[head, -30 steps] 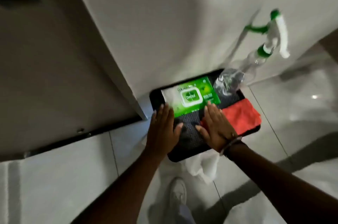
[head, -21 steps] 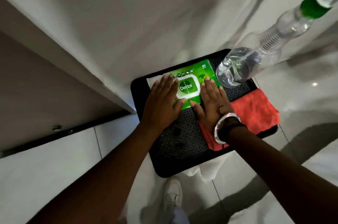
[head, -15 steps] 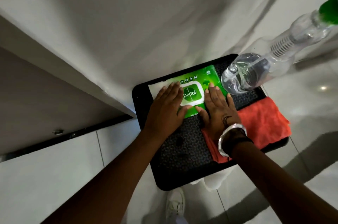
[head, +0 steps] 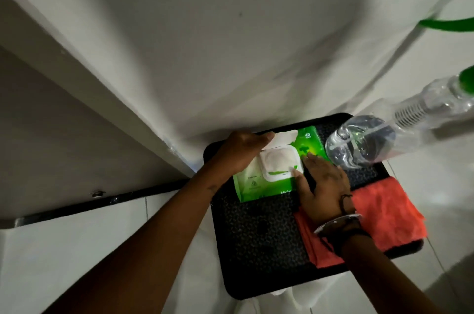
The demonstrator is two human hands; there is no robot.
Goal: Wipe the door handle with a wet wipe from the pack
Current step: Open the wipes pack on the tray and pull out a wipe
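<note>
A green wet-wipe pack (head: pixel 259 185) lies at the far end of a black tray (head: pixel 259 234). Its white plastic lid (head: pixel 286 138) is flipped up, and the white round opening under it shows. My left hand (head: pixel 239 150) holds the lid back by its far left edge. My right hand (head: pixel 322 180) rests flat on the right part of the pack, fingers spread, with one fingertip at the lower right corner of the opening. No wipe sticks out. The door handle is out of view.
A clear spray bottle (head: pixel 372 141) with a green trigger stands on the tray's far right corner. A red cloth (head: pixel 384 216) lies on the tray's right side, partly under my right wrist. A white wall rises behind the tray, with pale floor tiles around it.
The pack's lid was shut with both hands flat on it. Now the lid is flipped open, my left hand has moved to hold it, and the view has come closer.
</note>
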